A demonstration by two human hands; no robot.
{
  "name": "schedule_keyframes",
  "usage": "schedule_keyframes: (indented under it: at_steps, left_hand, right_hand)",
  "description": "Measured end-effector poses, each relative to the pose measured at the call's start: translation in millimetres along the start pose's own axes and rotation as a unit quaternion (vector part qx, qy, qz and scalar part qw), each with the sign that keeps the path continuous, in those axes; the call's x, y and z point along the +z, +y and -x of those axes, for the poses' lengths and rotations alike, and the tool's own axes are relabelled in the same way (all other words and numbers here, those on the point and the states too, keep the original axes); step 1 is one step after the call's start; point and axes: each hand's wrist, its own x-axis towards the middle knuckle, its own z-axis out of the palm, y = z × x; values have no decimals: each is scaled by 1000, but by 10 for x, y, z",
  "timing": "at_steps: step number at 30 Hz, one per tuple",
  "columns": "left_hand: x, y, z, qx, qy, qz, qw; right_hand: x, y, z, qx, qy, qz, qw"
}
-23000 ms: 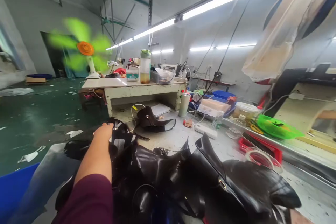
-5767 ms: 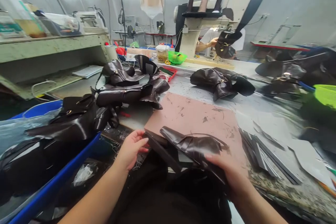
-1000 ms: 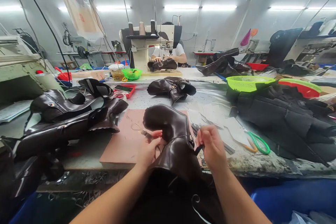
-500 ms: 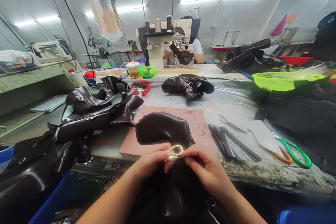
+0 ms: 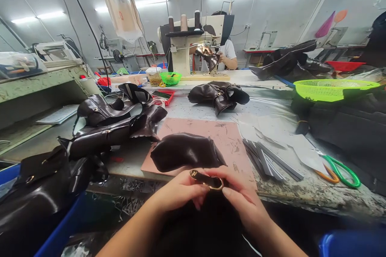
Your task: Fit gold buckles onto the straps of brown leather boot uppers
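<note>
A dark brown leather boot upper lies on a pink cutting mat at the bench's near edge and runs down into my lap. A gold metal buckle sits on its strap. My left hand and my right hand meet at the buckle, fingers of both pinched on it. The strap below the buckle is hidden by my hands.
More brown boot uppers are piled at left, one pair lies mid-bench. Grey strips and green-handled scissors lie right of the mat. A green basket stands at right. A person works at a sewing machine behind.
The buckle has tilted flatter between my fingers and my hands have drawn slightly nearer to me. The boot upper has settled lower on the mat. The person behind has lifted their piece.
</note>
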Motion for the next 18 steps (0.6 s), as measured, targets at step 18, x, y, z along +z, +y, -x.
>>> schedule_keyframes:
  at_steps: [18]
  left_hand:
    - [223,239,255,113,20,-295,949]
  right_hand:
    - [20,-419,42,-113,-106,74,985]
